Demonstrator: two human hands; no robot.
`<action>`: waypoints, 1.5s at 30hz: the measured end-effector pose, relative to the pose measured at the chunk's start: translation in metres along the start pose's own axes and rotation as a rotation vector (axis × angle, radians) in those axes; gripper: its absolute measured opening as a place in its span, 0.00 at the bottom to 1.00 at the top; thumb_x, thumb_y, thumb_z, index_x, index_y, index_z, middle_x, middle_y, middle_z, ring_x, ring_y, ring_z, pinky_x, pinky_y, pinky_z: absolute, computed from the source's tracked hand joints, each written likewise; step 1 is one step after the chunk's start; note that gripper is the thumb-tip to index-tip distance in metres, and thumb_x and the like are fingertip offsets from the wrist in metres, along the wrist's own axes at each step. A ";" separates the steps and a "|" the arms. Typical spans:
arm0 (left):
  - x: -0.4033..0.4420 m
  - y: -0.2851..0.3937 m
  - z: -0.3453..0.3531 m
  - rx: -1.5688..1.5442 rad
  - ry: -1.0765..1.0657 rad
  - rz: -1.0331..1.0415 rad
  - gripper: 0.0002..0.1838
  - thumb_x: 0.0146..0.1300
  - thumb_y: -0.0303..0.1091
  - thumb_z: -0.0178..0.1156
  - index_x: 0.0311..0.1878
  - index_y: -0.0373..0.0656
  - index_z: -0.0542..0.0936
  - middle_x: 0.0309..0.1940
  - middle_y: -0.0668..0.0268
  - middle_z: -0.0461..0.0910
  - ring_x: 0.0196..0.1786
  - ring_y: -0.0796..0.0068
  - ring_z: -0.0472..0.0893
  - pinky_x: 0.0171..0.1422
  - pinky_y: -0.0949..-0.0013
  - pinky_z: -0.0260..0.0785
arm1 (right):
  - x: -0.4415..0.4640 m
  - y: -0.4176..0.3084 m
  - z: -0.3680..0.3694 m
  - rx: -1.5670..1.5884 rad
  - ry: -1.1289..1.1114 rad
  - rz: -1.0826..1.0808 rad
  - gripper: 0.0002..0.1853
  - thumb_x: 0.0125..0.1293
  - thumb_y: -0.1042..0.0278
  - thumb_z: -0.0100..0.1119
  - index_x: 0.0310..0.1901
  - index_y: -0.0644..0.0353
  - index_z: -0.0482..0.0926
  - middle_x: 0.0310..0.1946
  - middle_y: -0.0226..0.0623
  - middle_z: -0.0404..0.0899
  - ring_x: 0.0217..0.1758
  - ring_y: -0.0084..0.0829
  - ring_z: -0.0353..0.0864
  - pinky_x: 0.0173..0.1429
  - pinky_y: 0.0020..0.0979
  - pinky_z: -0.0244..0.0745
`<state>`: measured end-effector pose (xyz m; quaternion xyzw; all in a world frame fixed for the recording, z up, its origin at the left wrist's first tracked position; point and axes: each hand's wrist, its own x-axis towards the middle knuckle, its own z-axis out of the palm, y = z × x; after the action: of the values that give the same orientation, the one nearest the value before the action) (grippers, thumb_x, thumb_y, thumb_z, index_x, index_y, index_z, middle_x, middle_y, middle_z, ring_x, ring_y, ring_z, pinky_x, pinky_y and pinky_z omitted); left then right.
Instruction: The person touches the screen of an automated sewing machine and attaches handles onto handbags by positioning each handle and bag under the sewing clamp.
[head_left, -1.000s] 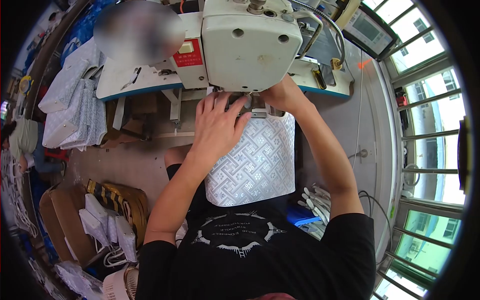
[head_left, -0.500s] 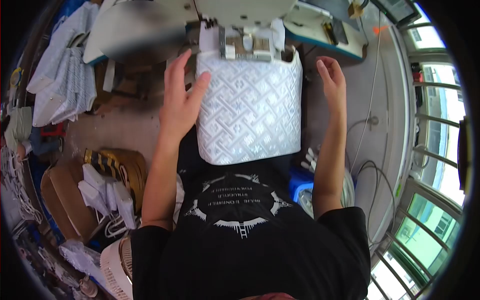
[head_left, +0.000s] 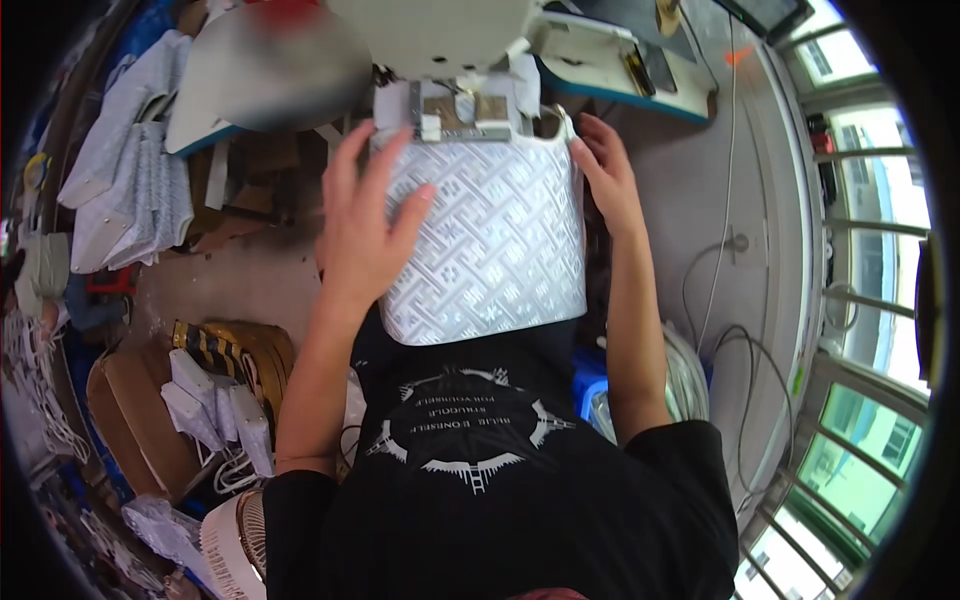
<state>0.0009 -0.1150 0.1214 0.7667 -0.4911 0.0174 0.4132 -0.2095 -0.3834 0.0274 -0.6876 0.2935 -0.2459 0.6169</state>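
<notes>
A silver-white patterned bag body [head_left: 485, 240] sits at a sewing machine [head_left: 440, 35], its far end at a metal clamp frame [head_left: 460, 133] under the machine head and its rounded near end over the person's lap. Lattice lines and flower-like motifs cover the visible panel. The 2 hands flank it. The left hand [head_left: 368, 222] is at the left edge with its fingers spread and unclenched, the thumb lying over the front panel; whether the skin presses on the material, I cannot tell. The right hand [head_left: 610, 178] is at the far right corner, fingers curved and thumb by the white rim; I cannot tell whether it pinches that edge or only rests beside it.

To the left, similar patterned bags [head_left: 130, 190] lie piled beside the worktable [head_left: 195, 125]. Nearer the person are a cardboard box [head_left: 140, 430] and a white fan [head_left: 228, 545]. A blue container [head_left: 591, 388] stands beside the right forearm.
</notes>
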 end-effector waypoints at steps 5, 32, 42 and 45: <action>0.035 0.018 0.013 0.199 -0.083 0.255 0.27 0.70 0.45 0.68 0.67 0.41 0.81 0.67 0.51 0.74 0.71 0.47 0.71 0.76 0.47 0.64 | 0.032 -0.105 0.045 -0.350 0.183 -0.386 0.16 0.76 0.66 0.67 0.62 0.58 0.84 0.57 0.35 0.84 0.52 0.28 0.83 0.56 0.30 0.78; 0.056 0.021 0.033 0.312 -0.094 0.242 0.27 0.73 0.51 0.64 0.66 0.42 0.83 0.62 0.53 0.76 0.66 0.50 0.71 0.73 0.47 0.61 | 0.124 -0.068 0.028 -0.252 0.152 0.037 0.15 0.78 0.65 0.65 0.60 0.60 0.84 0.48 0.41 0.91 0.46 0.25 0.88 0.48 0.29 0.82; 0.059 0.023 0.033 0.313 -0.118 0.208 0.27 0.72 0.53 0.64 0.66 0.44 0.84 0.59 0.53 0.76 0.65 0.50 0.71 0.74 0.45 0.59 | 0.151 -0.060 0.045 0.049 0.235 -0.173 0.13 0.69 0.71 0.73 0.52 0.62 0.85 0.41 0.31 0.90 0.42 0.21 0.85 0.48 0.25 0.79; 0.063 0.022 0.034 0.304 -0.121 0.199 0.28 0.72 0.53 0.65 0.65 0.44 0.84 0.58 0.53 0.76 0.64 0.50 0.71 0.74 0.44 0.59 | 0.153 -0.070 0.057 -0.001 0.293 -0.276 0.12 0.67 0.74 0.73 0.51 0.62 0.84 0.41 0.30 0.89 0.43 0.21 0.85 0.49 0.25 0.79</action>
<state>0.0042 -0.1872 0.1399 0.7677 -0.5800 0.0860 0.2586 -0.0548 -0.4471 0.0862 -0.6785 0.2833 -0.4256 0.5276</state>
